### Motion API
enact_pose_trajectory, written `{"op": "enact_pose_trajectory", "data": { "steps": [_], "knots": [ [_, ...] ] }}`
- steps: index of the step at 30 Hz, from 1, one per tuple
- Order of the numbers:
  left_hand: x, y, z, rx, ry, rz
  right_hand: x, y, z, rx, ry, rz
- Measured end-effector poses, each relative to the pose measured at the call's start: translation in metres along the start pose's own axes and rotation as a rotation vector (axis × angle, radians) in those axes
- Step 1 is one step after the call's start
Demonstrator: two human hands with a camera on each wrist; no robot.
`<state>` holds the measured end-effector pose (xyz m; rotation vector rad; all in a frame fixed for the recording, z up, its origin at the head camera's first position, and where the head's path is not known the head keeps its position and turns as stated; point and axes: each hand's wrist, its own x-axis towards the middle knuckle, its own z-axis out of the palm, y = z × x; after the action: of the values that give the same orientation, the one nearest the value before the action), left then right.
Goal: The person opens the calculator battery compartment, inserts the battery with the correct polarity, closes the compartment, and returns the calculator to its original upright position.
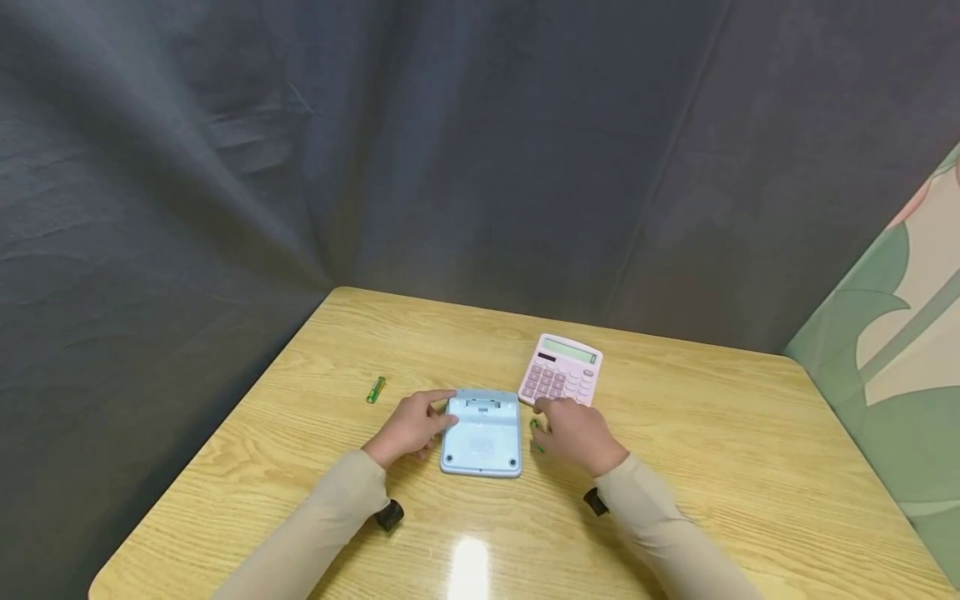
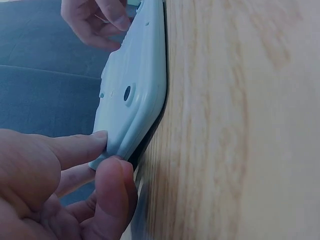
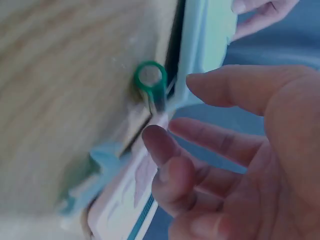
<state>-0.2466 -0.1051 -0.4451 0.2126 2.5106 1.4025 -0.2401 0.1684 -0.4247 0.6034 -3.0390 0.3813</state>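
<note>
A light blue calculator [image 1: 482, 442] lies face down on the table, its battery compartment [image 1: 482, 404] uncovered near the far edge. My left hand [image 1: 411, 427] holds the left side of it, thumb on the back and fingers along the edge. To its right, my right hand [image 1: 579, 435] reaches down over a green battery [image 3: 151, 80]. Thumb and fingers are apart around that battery, and the right wrist view shows a gap between them and it. Just behind the right hand, a pink calculator [image 1: 562, 371] lies face up.
Another green battery [image 1: 376, 389] lies on the table [image 1: 300, 467], left of the blue calculator. A small blurred light blue piece [image 3: 102, 167] is beside the pink calculator in the right wrist view. A dark curtain [image 1: 480, 167] hangs behind the table.
</note>
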Motion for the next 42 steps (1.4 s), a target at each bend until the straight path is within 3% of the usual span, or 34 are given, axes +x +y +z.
{"op": "enact_pose_trajectory", "data": {
  "steps": [13, 24, 37, 42],
  "knots": [
    [-0.001, -0.001, 0.000, -0.011, -0.003, 0.002, 0.006, -0.003, 0.013, -0.011, 0.023, -0.053],
    [0.001, 0.000, -0.001, 0.038, -0.010, 0.027, 0.019, -0.016, -0.001, 0.048, 0.295, -0.210],
    [0.007, -0.003, -0.002, 0.076, -0.007, 0.069, 0.044, -0.045, 0.006, 0.054, 0.252, -0.347],
    [0.009, -0.001, -0.003, 0.095, 0.000, 0.084, 0.048, -0.050, 0.011, 0.001, 0.264, -0.394]
  ]
}}
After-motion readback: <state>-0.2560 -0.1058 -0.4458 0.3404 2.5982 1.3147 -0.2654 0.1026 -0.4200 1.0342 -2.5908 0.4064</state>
